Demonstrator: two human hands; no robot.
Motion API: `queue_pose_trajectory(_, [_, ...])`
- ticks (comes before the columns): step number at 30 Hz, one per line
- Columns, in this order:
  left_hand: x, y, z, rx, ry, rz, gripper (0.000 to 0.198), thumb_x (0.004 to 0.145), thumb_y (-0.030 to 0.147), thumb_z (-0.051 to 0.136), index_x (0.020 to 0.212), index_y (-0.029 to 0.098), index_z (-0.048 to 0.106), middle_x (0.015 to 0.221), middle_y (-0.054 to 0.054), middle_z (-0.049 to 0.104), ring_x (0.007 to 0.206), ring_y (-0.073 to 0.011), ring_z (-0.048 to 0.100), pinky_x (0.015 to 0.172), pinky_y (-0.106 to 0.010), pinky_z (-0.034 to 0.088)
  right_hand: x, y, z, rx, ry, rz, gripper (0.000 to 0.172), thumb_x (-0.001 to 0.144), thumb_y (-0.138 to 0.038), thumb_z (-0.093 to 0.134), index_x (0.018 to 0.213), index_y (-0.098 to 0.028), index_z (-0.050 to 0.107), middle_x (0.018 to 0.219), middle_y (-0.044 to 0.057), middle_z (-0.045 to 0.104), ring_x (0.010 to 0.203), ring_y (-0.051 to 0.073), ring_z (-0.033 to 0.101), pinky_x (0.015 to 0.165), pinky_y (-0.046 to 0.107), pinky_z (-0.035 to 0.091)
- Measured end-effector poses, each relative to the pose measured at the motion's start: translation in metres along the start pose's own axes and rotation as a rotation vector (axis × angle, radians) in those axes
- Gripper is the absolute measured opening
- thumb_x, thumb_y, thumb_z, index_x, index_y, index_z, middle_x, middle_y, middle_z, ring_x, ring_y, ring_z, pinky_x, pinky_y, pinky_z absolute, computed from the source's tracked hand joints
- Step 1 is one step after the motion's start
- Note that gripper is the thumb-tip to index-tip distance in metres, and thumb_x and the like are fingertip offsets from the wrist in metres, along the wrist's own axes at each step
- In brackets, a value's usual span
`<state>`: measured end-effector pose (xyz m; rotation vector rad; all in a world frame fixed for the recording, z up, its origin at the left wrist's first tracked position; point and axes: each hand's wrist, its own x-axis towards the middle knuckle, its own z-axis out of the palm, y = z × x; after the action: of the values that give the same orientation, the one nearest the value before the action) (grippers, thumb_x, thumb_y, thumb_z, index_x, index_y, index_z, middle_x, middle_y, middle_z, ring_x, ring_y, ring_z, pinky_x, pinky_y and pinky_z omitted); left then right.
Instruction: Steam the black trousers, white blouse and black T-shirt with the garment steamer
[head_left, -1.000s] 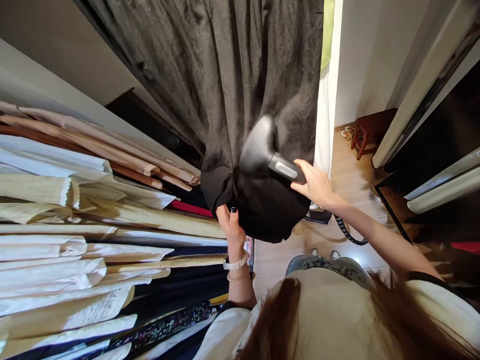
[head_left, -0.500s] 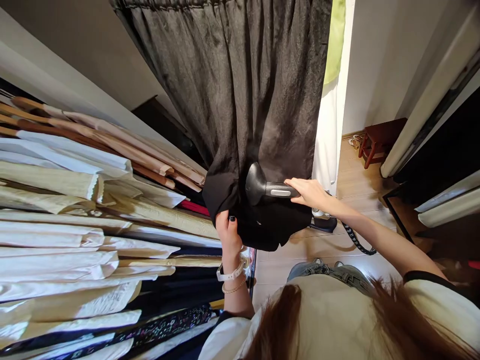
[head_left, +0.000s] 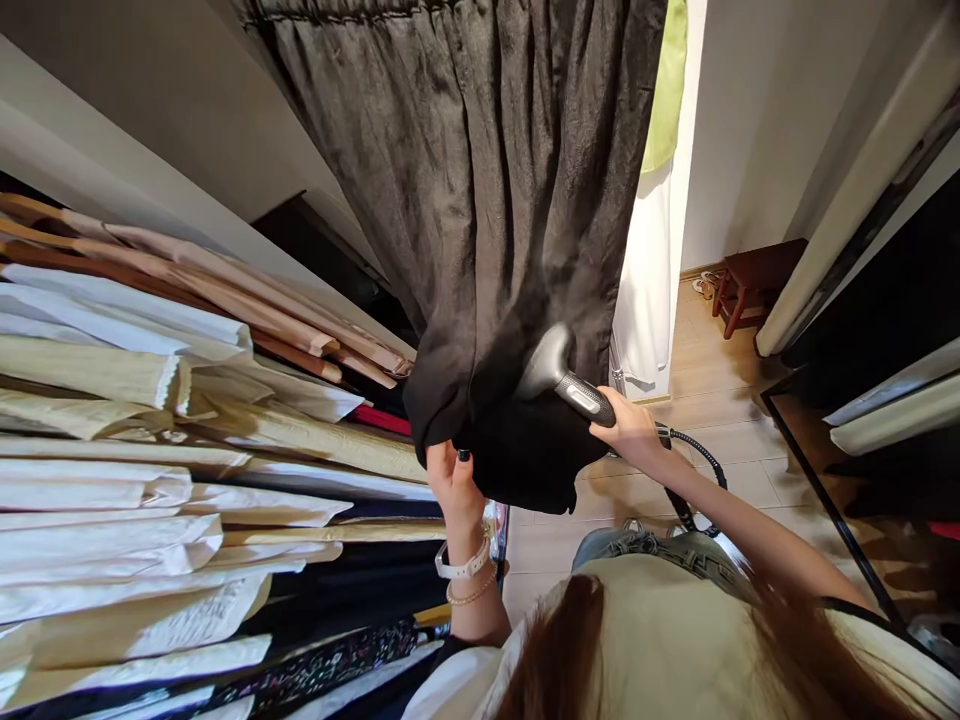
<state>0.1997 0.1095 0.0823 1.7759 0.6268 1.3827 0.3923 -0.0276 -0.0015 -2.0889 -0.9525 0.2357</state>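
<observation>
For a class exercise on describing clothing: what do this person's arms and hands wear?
The left hand has black nail polish; its wrist wears a white strap band and a thin gold beaded bracelet. Both arms leave short cream-white sleeves with black edging. The right wrist shows no jewellery.

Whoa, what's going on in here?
A person is using both hands. The right hand holds a handheld garment steamer with its head against a long black garment. The left hand holds the garment's bunched lower edge. The steamer's black hose curves away below the right arm. Rows of pale garments sit beside the black one.
</observation>
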Motion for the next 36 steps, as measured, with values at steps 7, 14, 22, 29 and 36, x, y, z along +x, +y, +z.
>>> queue_pose_trajectory(7, [-0.002, -0.009, 0.005, -0.024, -0.05, -0.043, 0.068, 0.08, 0.064, 0.066, 0.131, 0.019, 0.068, 0.135, -0.013, 0.065, 0.133, -0.0307, 0.056, 0.115, -0.036, 0.042, 0.01, -0.021, -0.003, 0.298, 0.145, -0.047, 0.048, 0.076, -0.036, 0.065, 0.122, -0.026, 0.059, 0.099, 0.0, 0.073, 0.084, 0.022, 0.068, 0.072, 0.031, 0.051])
queue_pose_trajectory(14, [0.001, -0.026, 0.007, -0.005, -0.112, -0.069, 0.077, 0.081, 0.066, 0.062, 0.141, 0.019, 0.061, 0.139, -0.015, 0.063, 0.137, -0.0314, 0.053, 0.117, -0.038, 0.04, -0.021, 0.038, 0.06, 0.456, 0.02, 0.126, 0.038, 0.072, -0.037, 0.064, 0.108, -0.023, 0.062, 0.084, -0.001, 0.068, 0.079, 0.021, 0.066, 0.074, 0.033, 0.053])
queue_pose_trajectory(22, [-0.001, -0.058, -0.003, 0.032, -0.209, -0.087, 0.069, 0.084, 0.058, 0.066, 0.14, 0.018, 0.061, 0.139, -0.015, 0.063, 0.141, -0.0309, 0.049, 0.121, -0.04, 0.034, -0.012, 0.005, 0.034, 0.552, 0.126, 0.025, 0.041, 0.075, -0.039, 0.067, 0.112, -0.022, 0.061, 0.09, 0.0, 0.067, 0.083, 0.02, 0.063, 0.079, 0.031, 0.052])
queue_pose_trajectory(29, [0.004, -0.07, -0.02, 0.353, -0.339, 0.074, 0.06, 0.087, 0.057, 0.063, 0.132, 0.017, 0.066, 0.134, -0.017, 0.065, 0.137, -0.0333, 0.05, 0.121, -0.046, 0.03, -0.023, 0.026, 0.097, 0.653, 0.062, 0.199, 0.039, 0.075, -0.044, 0.064, 0.105, -0.019, 0.057, 0.094, 0.002, 0.066, 0.086, 0.019, 0.061, 0.08, 0.031, 0.051])
queue_pose_trajectory(36, [0.018, -0.068, -0.037, 0.401, -0.353, 0.111, 0.058, 0.088, 0.061, 0.057, 0.124, 0.018, 0.071, 0.127, -0.016, 0.068, 0.132, -0.0328, 0.054, 0.121, -0.043, 0.029, -0.035, 0.038, 0.125, 0.588, -0.021, 0.248, 0.037, 0.064, -0.031, 0.069, 0.1, -0.022, 0.063, 0.081, -0.004, 0.063, 0.076, 0.017, 0.059, 0.074, 0.028, 0.047])
